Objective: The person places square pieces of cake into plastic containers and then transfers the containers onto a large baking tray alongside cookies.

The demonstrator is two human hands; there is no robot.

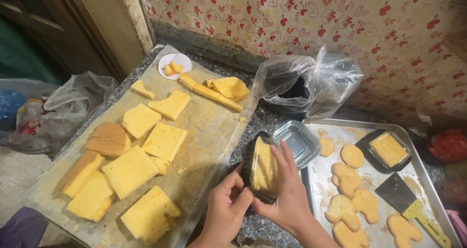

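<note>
- Right hand (287, 189) clasps the black tray (262, 167) of cake, tilted; keep it level.
- Left hand (226, 206) pinches the tray's near edge; clear lid (297, 142) lies just beyond.

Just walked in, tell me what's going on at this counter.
A person is holding a black plastic container with a piece of yellow cake in it, tilted on edge, in both hands: left hand at its lower side, right hand wrapped over it. Square cake slabs lie on a lined tray to the left. Shaped cake cutouts and a scraper lie on the metal tray to the right.
</note>
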